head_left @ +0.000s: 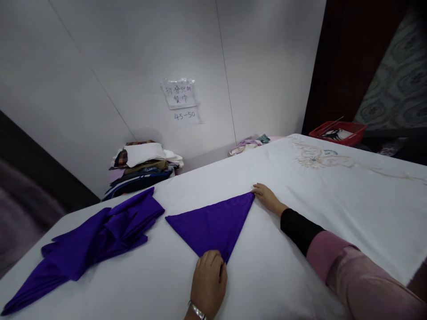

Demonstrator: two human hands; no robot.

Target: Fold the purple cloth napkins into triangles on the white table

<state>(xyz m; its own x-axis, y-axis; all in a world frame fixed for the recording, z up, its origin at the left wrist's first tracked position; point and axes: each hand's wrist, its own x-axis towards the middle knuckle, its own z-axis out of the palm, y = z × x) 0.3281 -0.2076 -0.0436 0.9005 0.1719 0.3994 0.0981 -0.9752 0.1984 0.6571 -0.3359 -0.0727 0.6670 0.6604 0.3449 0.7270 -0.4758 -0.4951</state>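
"Pinching the far right corner, that's the right hand (267, 198), fingertips narrow on the purple triangle (213, 222). And the left hand (209, 278)?"

"Bent over the near point, back of the hand up, silver bracelet (197, 310) at the wrist. Pinching or only pressing? Can't tell from here!"

"So there lies the triangle, flat between the two, its third corner pointing away left, no finger on it."

"How far along, do you reckon?"

"I'd call the three-sided shape done: edges nearly straight, hardly a crease. How many layers, I can't say. But look left of the left hand: a purple heap (100, 242), rumpled, untouched! One cloth or several, hard to tell, and none of it laid neat. That's what is left, by my guess."

"And underneath?"

"A white tablecloth (140, 284), soft wrinkles below the right forearm, and a beige flower design (313, 160) up beyond the right hand."

"Now the room! Past the hands, a pale wall (100, 44) with paper sheets (182, 95) on it, handwritten; the lower reads 45-50."

"Beyond the triangle, leftward, a stack of folded fabrics (143, 164); straight past the right hand, a small lilac pile (247, 145) by the wall; and farther right of that hand, a red basket (353, 133) near a dark panel (353, 58)."
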